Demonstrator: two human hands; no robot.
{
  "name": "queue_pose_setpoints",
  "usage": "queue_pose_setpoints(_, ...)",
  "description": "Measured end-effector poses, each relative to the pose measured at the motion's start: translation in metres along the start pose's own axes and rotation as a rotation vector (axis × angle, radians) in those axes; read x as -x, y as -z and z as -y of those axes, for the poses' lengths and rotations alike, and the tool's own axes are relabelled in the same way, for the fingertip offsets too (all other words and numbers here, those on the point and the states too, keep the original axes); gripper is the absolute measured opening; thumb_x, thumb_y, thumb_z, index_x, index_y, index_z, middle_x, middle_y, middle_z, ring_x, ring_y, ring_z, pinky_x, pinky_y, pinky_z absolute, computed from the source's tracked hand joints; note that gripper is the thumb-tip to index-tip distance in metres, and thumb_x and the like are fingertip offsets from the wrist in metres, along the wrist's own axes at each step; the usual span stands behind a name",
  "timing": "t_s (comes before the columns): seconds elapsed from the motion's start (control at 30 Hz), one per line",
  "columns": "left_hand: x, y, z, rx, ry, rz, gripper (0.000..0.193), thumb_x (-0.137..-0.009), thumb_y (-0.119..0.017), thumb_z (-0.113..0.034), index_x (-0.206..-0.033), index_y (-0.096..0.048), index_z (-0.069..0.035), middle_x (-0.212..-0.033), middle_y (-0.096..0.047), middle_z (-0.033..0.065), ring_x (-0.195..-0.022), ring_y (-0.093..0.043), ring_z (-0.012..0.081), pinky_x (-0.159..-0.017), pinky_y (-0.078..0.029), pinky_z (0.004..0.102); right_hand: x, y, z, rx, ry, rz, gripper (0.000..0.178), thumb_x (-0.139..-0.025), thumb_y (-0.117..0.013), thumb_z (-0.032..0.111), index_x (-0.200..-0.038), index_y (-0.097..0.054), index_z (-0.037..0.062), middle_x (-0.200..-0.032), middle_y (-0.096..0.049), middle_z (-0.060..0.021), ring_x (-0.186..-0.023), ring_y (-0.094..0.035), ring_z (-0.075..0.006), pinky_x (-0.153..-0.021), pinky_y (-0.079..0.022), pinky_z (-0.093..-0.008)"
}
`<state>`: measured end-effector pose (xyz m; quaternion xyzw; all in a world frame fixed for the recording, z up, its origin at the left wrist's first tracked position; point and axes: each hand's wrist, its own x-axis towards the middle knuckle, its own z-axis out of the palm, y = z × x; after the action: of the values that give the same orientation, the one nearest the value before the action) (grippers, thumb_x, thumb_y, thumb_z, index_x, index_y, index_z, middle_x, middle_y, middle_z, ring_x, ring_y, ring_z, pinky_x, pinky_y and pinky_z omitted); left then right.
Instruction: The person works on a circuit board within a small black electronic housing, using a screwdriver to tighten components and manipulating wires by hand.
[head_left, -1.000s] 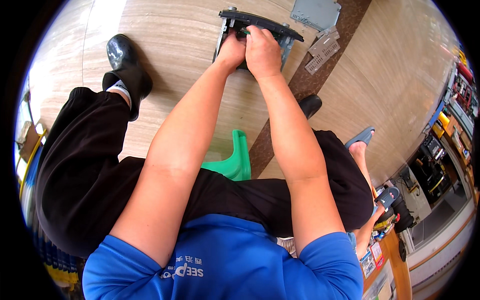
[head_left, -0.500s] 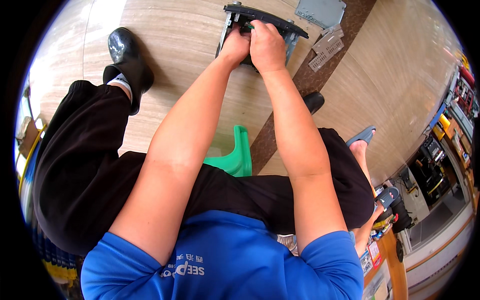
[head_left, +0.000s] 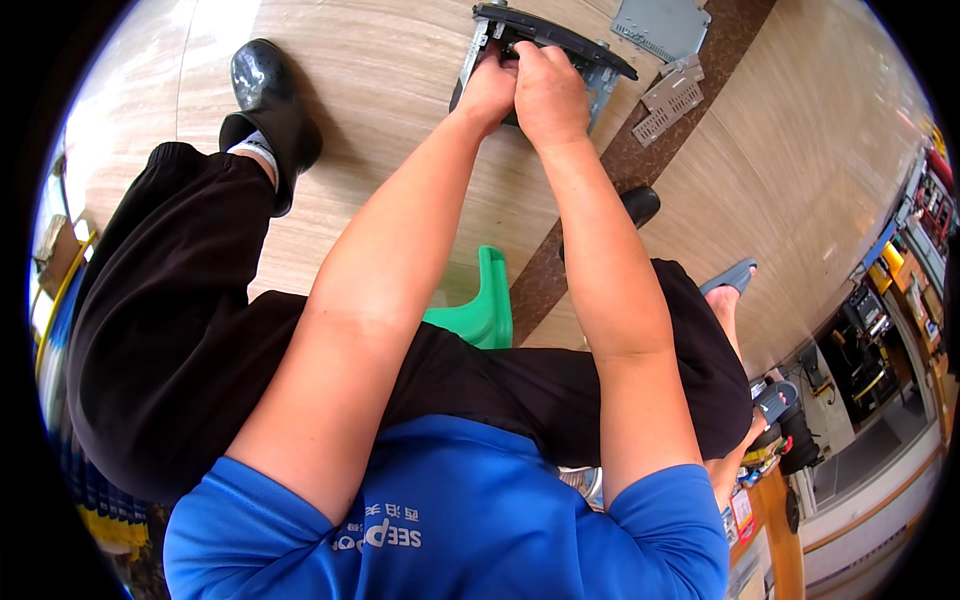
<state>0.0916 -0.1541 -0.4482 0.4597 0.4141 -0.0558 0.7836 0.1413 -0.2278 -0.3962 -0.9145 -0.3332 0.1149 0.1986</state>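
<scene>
An opened metal electronic unit with a long black front panel sits on the floor ahead of me. Its top is off and the inside is dark. My left hand reaches into it at the left, fingers bent together and their tips mostly hidden. Close beside it, my right hand is closed over the unit with thumb and forefinger pinched. Both hands' fingertips meet inside the unit. Whatever they grip is too small and too covered to name.
Right of the unit lie a grey metal cover and a perforated metal plate. A green plastic stool shows beneath me. Another person's sandaled foot is at the right, near a cluttered wooden shelf.
The whole scene has shifted slightly to the right in view. Both hands stay at the unit, and a small green bit at the right fingertips no longer shows.
</scene>
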Motion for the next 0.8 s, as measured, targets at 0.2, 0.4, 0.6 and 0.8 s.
queue_pose_setpoints(0.2, 0.006, -0.001, -0.009, 0.003, -0.008, 0.026, 0.073, -0.088, -0.063, -0.017, -0.145, -0.022, 0.005, -0.1, -0.065, 0.0081, -0.088, -0.06, 0.0143, -0.076, -0.05, 0.0297, -0.003, 0.002, 0.002, 0.014, -0.007, 0.002, 0.019, -0.091, -0.054, 0.014, -0.105, -0.066, 0.0091, -0.089, -0.064, -0.0146, -0.083, -0.064, -0.0359, -0.072, -0.053, -0.045)
queue_pose_setpoints(0.4, 0.007, -0.001, -0.009, -0.036, 0.022, 0.006, 0.075, -0.087, -0.067, -0.023, -0.144, -0.026, 0.002, -0.105, -0.064, 0.009, -0.093, -0.059, 0.0165, -0.079, -0.05, 0.0317, -0.009, 0.008, 0.009, 0.091, 0.002, 0.066, 0.021, -0.089, -0.05, 0.014, -0.103, -0.065, 0.0081, -0.089, -0.064, -0.0151, -0.085, -0.064, -0.036, -0.073, -0.053, -0.0451)
queue_pose_setpoints(0.6, 0.001, 0.006, -0.004, -0.175, 0.013, 0.029, 0.075, -0.088, -0.065, -0.032, -0.146, -0.027, -0.002, -0.12, -0.06, 0.0161, -0.108, -0.057, 0.023, -0.091, -0.047, 0.0349, -0.015, 0.009, 0.017, 0.185, -0.026, 0.169, 0.015, -0.091, -0.052, 0.018, -0.093, -0.061, 0.0064, -0.091, -0.064, -0.0146, -0.086, -0.064, -0.0356, -0.074, -0.053, -0.0453)
queue_pose_setpoints(0.8, 0.003, 0.003, -0.004, -0.127, 0.04, 0.019, 0.068, -0.092, -0.06, -0.036, -0.145, -0.03, -0.005, -0.123, -0.058, 0.0177, -0.109, -0.056, 0.0245, -0.092, -0.046, 0.0367, -0.019, 0.014, 0.018, 0.168, -0.077, 0.178, 0.021, -0.093, -0.056, 0.026, -0.092, -0.059, 0.0054, -0.09, -0.064, -0.0146, -0.085, -0.064, -0.0365, -0.074, -0.053, -0.0461)
